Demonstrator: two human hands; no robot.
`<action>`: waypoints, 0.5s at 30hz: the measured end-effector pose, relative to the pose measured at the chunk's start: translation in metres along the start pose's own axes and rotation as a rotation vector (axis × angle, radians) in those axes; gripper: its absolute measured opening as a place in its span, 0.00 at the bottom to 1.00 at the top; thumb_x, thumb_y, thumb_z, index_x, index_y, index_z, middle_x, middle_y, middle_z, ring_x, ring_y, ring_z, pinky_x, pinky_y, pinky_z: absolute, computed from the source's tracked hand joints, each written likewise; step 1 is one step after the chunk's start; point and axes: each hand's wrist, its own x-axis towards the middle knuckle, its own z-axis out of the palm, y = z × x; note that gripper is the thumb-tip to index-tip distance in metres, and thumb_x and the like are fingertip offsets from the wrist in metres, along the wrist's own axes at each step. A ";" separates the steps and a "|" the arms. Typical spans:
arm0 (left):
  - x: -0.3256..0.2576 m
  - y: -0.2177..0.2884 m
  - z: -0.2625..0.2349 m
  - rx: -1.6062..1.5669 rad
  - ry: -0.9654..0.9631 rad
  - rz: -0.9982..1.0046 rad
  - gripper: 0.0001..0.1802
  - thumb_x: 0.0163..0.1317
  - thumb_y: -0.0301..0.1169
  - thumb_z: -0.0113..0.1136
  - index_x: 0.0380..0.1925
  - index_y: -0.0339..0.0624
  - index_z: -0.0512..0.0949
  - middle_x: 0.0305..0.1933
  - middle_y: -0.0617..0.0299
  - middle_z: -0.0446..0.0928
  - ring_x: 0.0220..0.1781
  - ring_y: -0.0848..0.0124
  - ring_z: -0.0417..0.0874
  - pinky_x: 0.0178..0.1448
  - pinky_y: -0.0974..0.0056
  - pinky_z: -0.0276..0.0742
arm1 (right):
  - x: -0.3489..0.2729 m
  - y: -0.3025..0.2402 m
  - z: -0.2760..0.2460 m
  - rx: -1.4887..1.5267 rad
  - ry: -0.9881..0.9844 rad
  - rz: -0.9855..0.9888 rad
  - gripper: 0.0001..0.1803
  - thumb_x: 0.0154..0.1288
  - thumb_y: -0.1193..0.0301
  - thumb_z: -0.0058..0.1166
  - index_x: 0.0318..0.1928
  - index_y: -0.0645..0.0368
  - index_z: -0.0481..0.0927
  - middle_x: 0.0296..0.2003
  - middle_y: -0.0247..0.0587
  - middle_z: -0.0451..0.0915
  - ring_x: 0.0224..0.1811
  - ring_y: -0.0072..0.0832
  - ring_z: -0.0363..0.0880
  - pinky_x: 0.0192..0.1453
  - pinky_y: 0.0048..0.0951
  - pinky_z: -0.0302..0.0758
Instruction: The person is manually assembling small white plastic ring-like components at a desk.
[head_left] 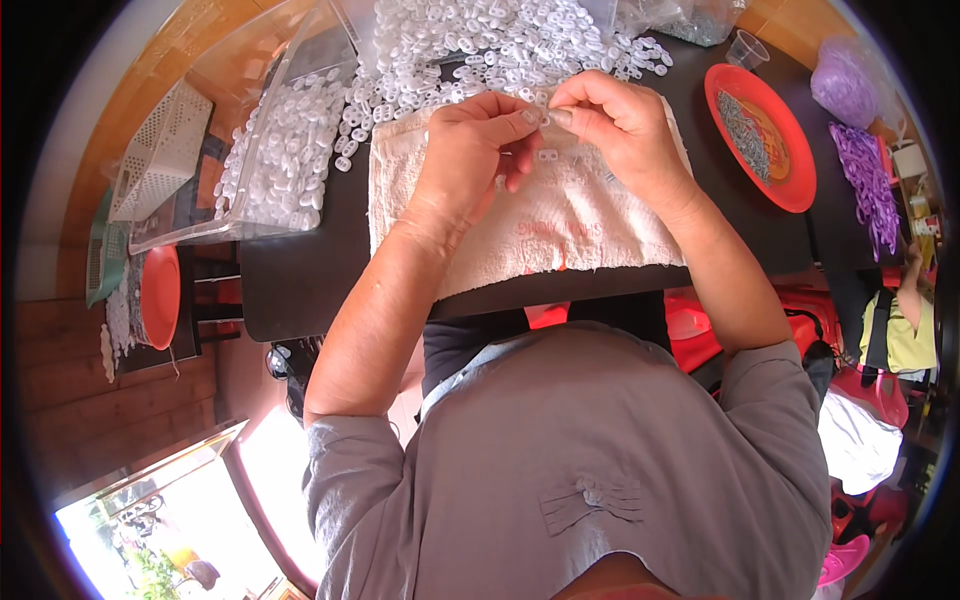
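Over a cream towel (pixel 480 265) on the dark table, both my hands meet with their fingertips almost touching. My left hand (pixel 480 145) is closed in a pinch around a small white plastic piece (pixel 545 120), mostly covered by the fingers. Thumb and forefinger of my right hand (pixel 625 130) press together beside it; what they hold, if anything, is too small to make out. Just below the fingertips, a white oval piece with two holes (pixel 547 155) lies on the towel. Beyond my hands spreads a large heap of similar white pieces (pixel 480 40).
At left, a clear plastic bin (pixel 235 225) holds more white pieces, with a white perforated basket (pixel 165 150) beyond it. A red plate (pixel 800 190) of small metal parts stands at right, near a clear cup (pixel 748 50) and purple strips (pixel 868 185). Another person's arm (pixel 910 285) shows far right.
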 end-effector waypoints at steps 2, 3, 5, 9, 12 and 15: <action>0.001 -0.006 0.001 -0.015 -0.011 0.028 0.06 0.64 0.25 0.56 0.34 0.32 0.77 0.25 0.60 0.76 0.19 0.74 0.73 0.20 0.72 0.65 | -0.002 0.001 0.002 0.017 -0.009 0.039 0.03 0.61 0.81 0.53 0.36 0.64 0.78 0.29 0.30 0.79 0.31 0.14 0.73 0.34 0.18 0.71; 0.002 -0.007 0.001 -0.016 -0.011 0.025 0.06 0.64 0.25 0.56 0.34 0.32 0.77 0.25 0.60 0.76 0.19 0.74 0.73 0.20 0.72 0.65 | -0.003 0.004 0.003 0.068 -0.019 0.083 0.03 0.61 0.81 0.53 0.36 0.64 0.78 0.29 0.30 0.79 0.31 0.14 0.73 0.33 0.18 0.70; 0.002 -0.012 0.002 0.008 0.008 0.087 0.06 0.64 0.25 0.56 0.34 0.32 0.77 0.25 0.59 0.76 0.18 0.75 0.72 0.19 0.72 0.63 | -0.006 0.003 0.007 0.125 -0.034 0.135 0.03 0.62 0.80 0.53 0.36 0.64 0.78 0.30 0.29 0.79 0.30 0.13 0.72 0.32 0.17 0.69; 0.002 -0.008 0.004 -0.032 0.030 0.143 0.06 0.64 0.25 0.56 0.34 0.32 0.76 0.25 0.59 0.75 0.18 0.75 0.71 0.19 0.71 0.62 | -0.002 -0.005 0.011 0.212 0.017 0.215 0.04 0.65 0.77 0.54 0.39 0.62 0.80 0.31 0.28 0.80 0.30 0.12 0.72 0.32 0.16 0.68; 0.007 0.003 -0.007 0.033 0.069 0.251 0.06 0.60 0.25 0.57 0.29 0.31 0.77 0.22 0.58 0.76 0.15 0.75 0.71 0.15 0.70 0.61 | 0.000 -0.012 0.014 0.237 0.086 0.191 0.06 0.65 0.76 0.55 0.42 0.61 0.80 0.32 0.28 0.80 0.32 0.12 0.73 0.33 0.16 0.69; 0.011 0.019 -0.033 -0.167 0.235 0.320 0.07 0.61 0.26 0.56 0.29 0.31 0.77 0.23 0.56 0.76 0.17 0.72 0.72 0.18 0.68 0.64 | 0.003 -0.013 0.007 0.249 0.125 0.208 0.08 0.66 0.75 0.55 0.44 0.60 0.80 0.33 0.27 0.80 0.35 0.12 0.75 0.36 0.16 0.70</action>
